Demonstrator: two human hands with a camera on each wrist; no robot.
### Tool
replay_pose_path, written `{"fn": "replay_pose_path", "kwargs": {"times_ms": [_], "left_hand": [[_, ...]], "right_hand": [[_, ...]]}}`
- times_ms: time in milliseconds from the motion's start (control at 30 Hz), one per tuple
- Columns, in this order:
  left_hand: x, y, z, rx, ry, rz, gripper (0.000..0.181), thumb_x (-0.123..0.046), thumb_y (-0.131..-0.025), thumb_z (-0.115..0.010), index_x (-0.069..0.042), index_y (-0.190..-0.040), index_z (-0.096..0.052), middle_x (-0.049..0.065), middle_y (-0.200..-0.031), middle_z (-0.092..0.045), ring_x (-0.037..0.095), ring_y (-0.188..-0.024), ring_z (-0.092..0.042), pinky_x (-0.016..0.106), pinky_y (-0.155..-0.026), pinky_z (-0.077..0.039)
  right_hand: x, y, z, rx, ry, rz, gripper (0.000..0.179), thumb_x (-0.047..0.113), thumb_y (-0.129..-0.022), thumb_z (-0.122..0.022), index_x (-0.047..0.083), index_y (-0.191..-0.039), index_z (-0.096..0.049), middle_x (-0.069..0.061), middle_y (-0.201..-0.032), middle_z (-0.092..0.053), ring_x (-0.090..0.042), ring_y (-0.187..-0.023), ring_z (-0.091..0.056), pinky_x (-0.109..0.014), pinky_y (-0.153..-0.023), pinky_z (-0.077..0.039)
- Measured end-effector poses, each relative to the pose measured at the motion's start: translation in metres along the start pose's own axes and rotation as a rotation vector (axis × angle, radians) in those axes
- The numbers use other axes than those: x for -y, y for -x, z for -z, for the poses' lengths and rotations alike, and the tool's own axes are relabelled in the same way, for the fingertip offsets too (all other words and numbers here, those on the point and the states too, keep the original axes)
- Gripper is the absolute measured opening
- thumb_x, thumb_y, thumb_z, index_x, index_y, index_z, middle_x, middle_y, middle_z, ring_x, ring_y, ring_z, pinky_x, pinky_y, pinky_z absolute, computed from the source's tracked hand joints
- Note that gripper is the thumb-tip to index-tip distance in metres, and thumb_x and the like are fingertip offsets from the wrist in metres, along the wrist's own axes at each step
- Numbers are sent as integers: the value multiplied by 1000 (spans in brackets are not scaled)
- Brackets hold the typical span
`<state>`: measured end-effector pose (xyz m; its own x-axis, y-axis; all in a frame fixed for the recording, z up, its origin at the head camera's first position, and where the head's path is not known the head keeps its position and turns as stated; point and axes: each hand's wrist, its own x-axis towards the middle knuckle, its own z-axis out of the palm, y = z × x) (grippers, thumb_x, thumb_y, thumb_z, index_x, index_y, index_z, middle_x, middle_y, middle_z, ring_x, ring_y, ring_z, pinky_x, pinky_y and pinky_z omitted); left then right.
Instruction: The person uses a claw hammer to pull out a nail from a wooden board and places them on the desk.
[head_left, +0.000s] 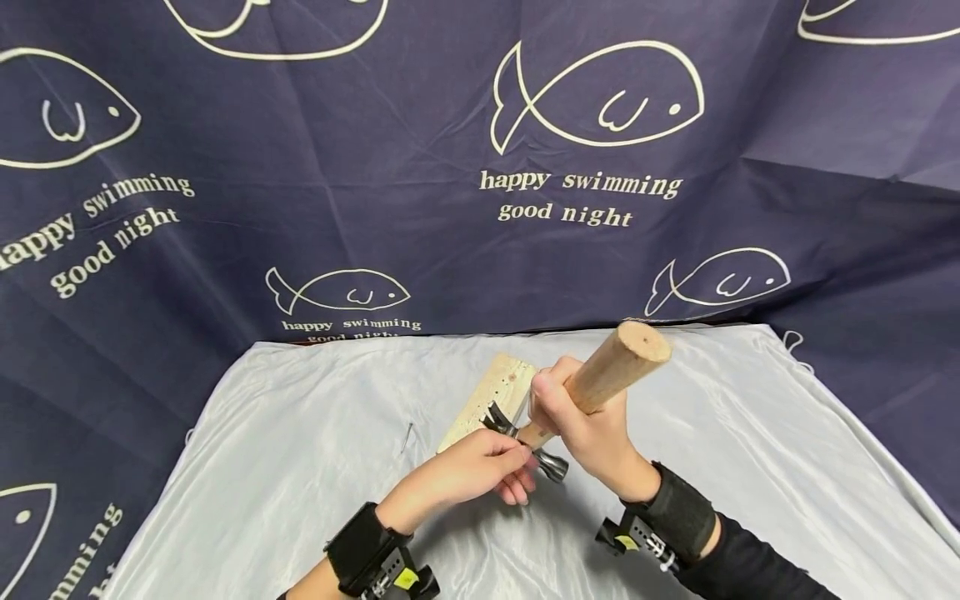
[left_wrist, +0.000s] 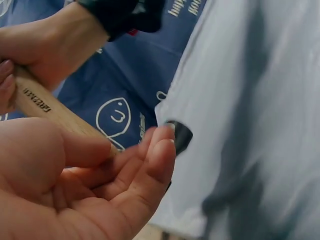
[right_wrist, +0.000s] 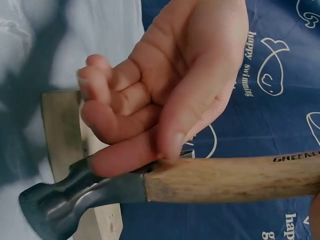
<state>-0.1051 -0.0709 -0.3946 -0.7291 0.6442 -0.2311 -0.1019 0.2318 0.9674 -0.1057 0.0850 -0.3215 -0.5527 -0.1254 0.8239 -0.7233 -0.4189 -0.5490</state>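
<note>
A claw hammer (head_left: 618,367) with a wooden handle and dark metal head is held at a slant, its handle end up toward the head camera. My right hand (head_left: 588,425) grips the handle partway along. At the hammer's neck, my left hand (head_left: 476,467) pinches with thumb and index finger, its other fingers loosely curled. In the right wrist view the left index finger lies along the hammer head (right_wrist: 75,197). Behind the head, a pale wooden block (head_left: 491,392) with small dark spots on its top lies on the cloth, partly hidden by the left hand.
A single nail (head_left: 407,437) lies on the cloth left of the block. Pale, shiny cloth (head_left: 300,467) covers the table. Behind it hangs a dark blue curtain (head_left: 435,208) with white fish drawings and lettering.
</note>
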Motion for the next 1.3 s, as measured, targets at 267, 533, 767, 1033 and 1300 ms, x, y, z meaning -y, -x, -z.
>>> {"fn": "replay_pose_path", "kwargs": {"times_ms": [267, 533, 767, 1033, 1300], "left_hand": [[-5, 0, 14, 185, 623, 37, 49, -21, -99, -35, 16, -130, -40, 29, -118, -61, 32, -108, -61, 35, -91, -53], [-22, 1, 17, 154, 898, 101, 40, -37, -100, -26, -5, -102, -50, 1, -89, -59, 10, -78, -55, 22, -73, -49], [-33, 0, 7, 31, 872, 155, 31, -32, -97, -41, -16, -74, -52, -10, -63, -51, 3, -60, -50, 16, -57, -47], [-39, 4, 6, -109, 784, 125, 29, -29, -87, -62, -15, -61, -62, -7, -57, -57, 6, -54, -52, 19, -51, -48], [-41, 7, 6, -149, 670, 83, 25, -30, -81, -67, -12, -65, -65, -3, -61, -60, 11, -55, -54, 21, -47, -44]], "right_hand": [[-9, 11, 2, 169, 95, 13, 18, 0, -92, -52, -2, -73, -50, -13, -59, -49, -16, -52, -47, -29, -43, -40], [-8, 5, -13, 369, 245, 284, 24, 11, -91, -57, 4, -69, -51, -4, -59, -49, -10, -56, -48, -17, -51, -44], [-6, 10, -14, 574, 347, 310, 20, 6, -85, -64, 9, -70, -51, 2, -66, -50, -6, -65, -46, -18, -63, -41], [-10, 23, -15, 725, 482, 336, 17, 12, -77, -68, 16, -73, -52, 7, -72, -53, -4, -70, -44, -20, -69, -37], [-6, 26, -21, 697, 635, 454, 12, 22, -74, -72, 19, -73, -61, 6, -84, -62, -11, -85, -51, -31, -83, -33]]}}
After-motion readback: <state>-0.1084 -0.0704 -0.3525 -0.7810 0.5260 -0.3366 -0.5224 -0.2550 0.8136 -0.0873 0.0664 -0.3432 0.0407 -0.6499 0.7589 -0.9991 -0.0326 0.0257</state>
